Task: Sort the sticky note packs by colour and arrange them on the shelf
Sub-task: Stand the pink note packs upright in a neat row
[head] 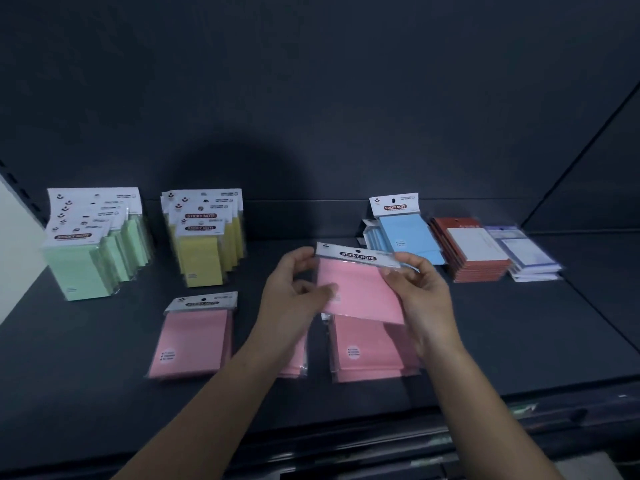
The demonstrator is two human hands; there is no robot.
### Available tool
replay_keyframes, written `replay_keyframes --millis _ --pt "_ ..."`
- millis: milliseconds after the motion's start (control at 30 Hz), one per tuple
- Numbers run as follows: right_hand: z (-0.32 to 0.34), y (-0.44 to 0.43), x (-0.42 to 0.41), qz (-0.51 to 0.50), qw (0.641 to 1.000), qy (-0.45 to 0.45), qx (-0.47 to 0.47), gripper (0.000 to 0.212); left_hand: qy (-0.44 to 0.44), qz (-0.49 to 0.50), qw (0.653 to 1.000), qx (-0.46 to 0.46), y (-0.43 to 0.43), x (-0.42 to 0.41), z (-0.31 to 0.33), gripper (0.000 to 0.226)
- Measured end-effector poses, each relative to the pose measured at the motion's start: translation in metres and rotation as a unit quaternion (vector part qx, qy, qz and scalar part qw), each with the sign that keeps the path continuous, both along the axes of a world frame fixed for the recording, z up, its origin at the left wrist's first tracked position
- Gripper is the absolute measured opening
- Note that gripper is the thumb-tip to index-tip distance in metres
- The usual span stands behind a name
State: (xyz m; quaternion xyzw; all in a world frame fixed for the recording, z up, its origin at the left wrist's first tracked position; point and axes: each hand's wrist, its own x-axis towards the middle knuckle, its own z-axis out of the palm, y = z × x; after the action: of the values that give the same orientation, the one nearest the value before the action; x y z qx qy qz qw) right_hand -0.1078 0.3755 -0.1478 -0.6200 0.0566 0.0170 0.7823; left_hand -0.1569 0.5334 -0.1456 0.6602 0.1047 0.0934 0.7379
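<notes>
Over flat pink packs [370,355], left hand [294,289] and right hand [422,289] fingers [403,273] pinch a raised pack [356,292].

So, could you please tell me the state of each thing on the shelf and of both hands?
Green packs, upright in a row.
Yellow packs, upright in a row.
Blue packs, front one upright.
Held pink pack, raised, tilted, in both hands.
Left hand, grips the pack's left edge.
Right hand, pinches its header card.
Other pink packs, lying flat.
Red pads, stacked flat.
</notes>
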Motion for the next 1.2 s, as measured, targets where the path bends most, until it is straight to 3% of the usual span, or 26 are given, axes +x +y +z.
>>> replay_keyframes --millis 233,333,467,567,633,733,867,967,1033,1200 --pt "-0.025 -0.038 -0.020 0.000 0.983 -0.080 -0.167 0.029 0.101 -0.115 0.988 0.020 -0.026 -0.027 -0.020 0.048" --pt "-0.038 -0.035 -0.021 0.006 0.965 -0.084 -0.250 0.031 0.140 -0.140 0.979 0.041 -0.033 -0.034 -0.024 0.062" --pt "-0.041 -0.035 -0.021 -0.006 0.894 -0.128 -0.429 0.038 0.191 -0.135 0.972 0.021 -0.036 -0.036 -0.025 0.070" --pt "-0.042 -0.042 -0.026 -0.027 0.826 -0.102 -0.553 0.042 0.209 -0.120 0.970 0.011 -0.035 -0.032 -0.027 0.062" --pt "-0.043 -0.045 -0.032 -0.008 0.806 -0.076 -0.587 0.037 0.212 -0.103 0.972 -0.007 -0.035 -0.029 -0.027 0.056" --pt "-0.045 -0.043 -0.036 0.019 0.817 -0.058 -0.573 0.036 0.196 -0.069 0.976 -0.066 -0.039 -0.024 -0.028 0.051" --pt "-0.043 -0.040 -0.036 0.031 0.867 -0.018 -0.497 0.029 0.168 0.030 0.975 -0.144 -0.052 -0.018 -0.028 0.050" --pt "-0.044 -0.042 -0.034 0.039 0.900 -0.004 -0.435 0.028 0.169 0.030 0.966 -0.195 -0.059 -0.011 -0.026 0.035" --pt "-0.044 -0.043 -0.035 0.029 0.928 0.001 -0.372 0.023 0.177 -0.005 0.968 -0.176 -0.060 -0.009 -0.026 0.025" --pt "-0.042 -0.042 -0.039 -0.016 0.984 0.005 -0.175 0.015 0.157 -0.088 0.982 -0.064 -0.060 -0.010 -0.028 0.028"
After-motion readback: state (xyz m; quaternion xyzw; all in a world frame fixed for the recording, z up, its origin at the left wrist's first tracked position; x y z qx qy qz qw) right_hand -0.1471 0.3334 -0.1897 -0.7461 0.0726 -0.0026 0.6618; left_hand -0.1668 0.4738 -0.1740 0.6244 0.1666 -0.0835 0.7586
